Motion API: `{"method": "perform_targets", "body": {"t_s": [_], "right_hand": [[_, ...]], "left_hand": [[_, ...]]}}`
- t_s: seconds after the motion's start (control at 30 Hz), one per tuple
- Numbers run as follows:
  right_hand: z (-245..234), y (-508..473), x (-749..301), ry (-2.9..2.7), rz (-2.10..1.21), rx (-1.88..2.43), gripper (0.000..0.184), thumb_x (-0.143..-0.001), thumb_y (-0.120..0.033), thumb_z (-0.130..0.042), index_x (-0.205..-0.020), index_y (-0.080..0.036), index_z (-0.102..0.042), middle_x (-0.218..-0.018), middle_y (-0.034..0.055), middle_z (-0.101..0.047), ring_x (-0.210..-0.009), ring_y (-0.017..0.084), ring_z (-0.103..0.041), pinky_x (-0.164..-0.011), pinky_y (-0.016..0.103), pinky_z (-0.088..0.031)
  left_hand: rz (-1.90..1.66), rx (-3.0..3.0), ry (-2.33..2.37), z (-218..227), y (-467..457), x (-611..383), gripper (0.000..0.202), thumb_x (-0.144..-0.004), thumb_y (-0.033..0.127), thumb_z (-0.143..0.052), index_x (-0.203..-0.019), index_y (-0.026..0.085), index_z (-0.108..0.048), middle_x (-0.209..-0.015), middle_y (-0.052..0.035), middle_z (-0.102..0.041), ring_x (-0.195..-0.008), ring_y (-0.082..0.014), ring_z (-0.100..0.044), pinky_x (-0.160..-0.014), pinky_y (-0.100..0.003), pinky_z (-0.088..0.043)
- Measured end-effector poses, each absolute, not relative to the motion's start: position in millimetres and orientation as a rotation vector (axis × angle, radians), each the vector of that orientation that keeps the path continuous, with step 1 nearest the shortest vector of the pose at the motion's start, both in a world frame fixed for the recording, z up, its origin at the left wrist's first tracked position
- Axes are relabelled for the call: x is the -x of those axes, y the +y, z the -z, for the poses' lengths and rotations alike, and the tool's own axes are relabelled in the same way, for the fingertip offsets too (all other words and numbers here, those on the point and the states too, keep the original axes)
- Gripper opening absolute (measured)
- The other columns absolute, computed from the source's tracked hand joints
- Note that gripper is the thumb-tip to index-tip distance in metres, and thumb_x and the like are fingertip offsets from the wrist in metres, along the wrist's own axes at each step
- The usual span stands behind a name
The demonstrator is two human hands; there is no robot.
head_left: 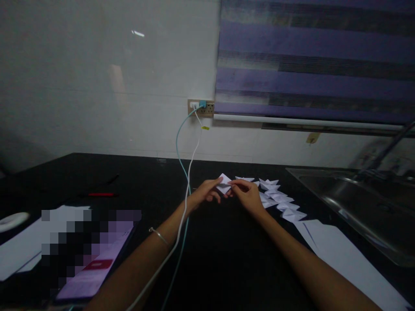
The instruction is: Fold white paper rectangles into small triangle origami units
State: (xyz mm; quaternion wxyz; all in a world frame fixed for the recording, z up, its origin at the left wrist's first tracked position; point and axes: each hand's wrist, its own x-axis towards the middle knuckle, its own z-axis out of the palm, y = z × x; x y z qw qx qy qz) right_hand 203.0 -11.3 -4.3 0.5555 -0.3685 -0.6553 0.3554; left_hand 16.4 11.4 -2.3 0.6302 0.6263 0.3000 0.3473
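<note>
Read clock directions from the held paper piece (224, 183), with 12 o'clock toward the wall (145, 108). The piece is at the dial centre, raised above the black countertop (207, 268). The left hand (207, 190) grips it at the 9 o'clock edge, thumb on the upper face; the right hand (249, 197) pinches it at the 3 o'clock corner between thumb and fingers. Status of the piece: partly folded, by judgement; it presents a small diamond outline with a crease or opening across the middle. The exact fold stage is too small to confirm. Completed work: several pointed, boat-like paper folds (287, 199) stand in overlapping rows at 3 to 4 o'clock; the right arm hides part of the group, so no count is possible. Remaining stock: flat white sheets (350, 255) at 4 o'clock and further loose paper (19, 250) at 8 to 9 o'clock appear unfolded.
</note>
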Motion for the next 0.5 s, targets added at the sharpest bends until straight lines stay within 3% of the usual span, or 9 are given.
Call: {"method": "perform_targets", "body": {"t_s": [0.5], "right_hand": [[-1.2,-14.6,-203.3,-1.488,-0.927,0.866,0.027,-0.083,-0.035,-0.055,-0.100,-0.018,-0.065,-0.066,0.0034,-0.065,-0.059,0.017,-0.061,-0.052,0.028,-0.049]], "left_hand": [[-0.874,-1.782,0.761,2.0,5.8,-26.0,0.048,-0.085,0.054,-0.049,-0.071,0.010,-0.058,-0.060,-0.0025,-0.058,-0.046,-0.0068,-0.049,-0.044,-0.018,-0.034]]}}
